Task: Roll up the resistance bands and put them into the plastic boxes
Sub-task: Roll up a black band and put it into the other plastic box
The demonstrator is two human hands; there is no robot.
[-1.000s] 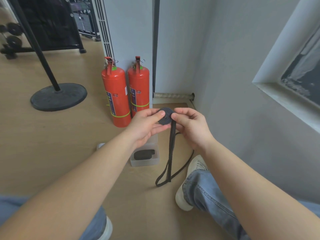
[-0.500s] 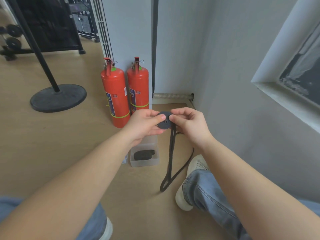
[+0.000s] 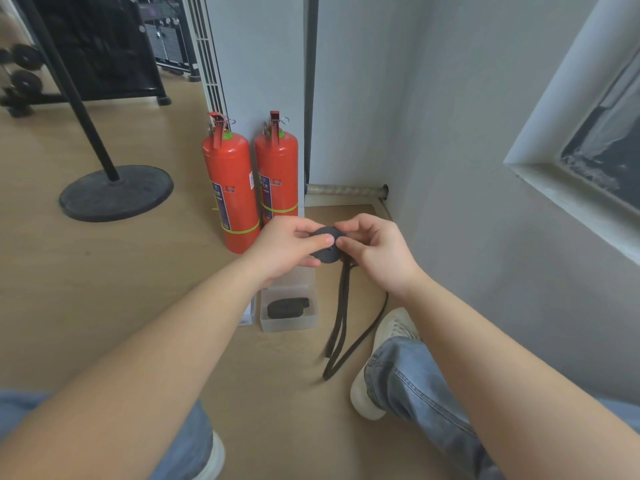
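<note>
Band [image 3: 327,244]: black, wound into a flat coil, held in the air above the box [image 3: 277,325], a little to its right. Tail [image 3: 341,306] not yet wound in, hanging from the coil to the floor just right of the box.

Left hand [image 3: 287,249]: pinching the coil's left side, thumb across its face.

Right hand [image 3: 377,252]: pinching the coil's right edge, fingers curled over the top.

Box: clear plastic, on the floor, top open; one rolled band [image 3: 287,307] already inside. Second box [image 3: 249,315] touching or just left of it, mostly hidden by the forearm.

Extinguishers [image 3: 231,192]: two, red, behind the box. Shoe [image 3: 394,327]: right of the box, beside the tail's end.

Likely faults: coil springing loose if either pinch eases during a regrip; tail twisting or catching on the shoe, giving a lopsided roll; finished roll unwinding on release into a box.
</note>
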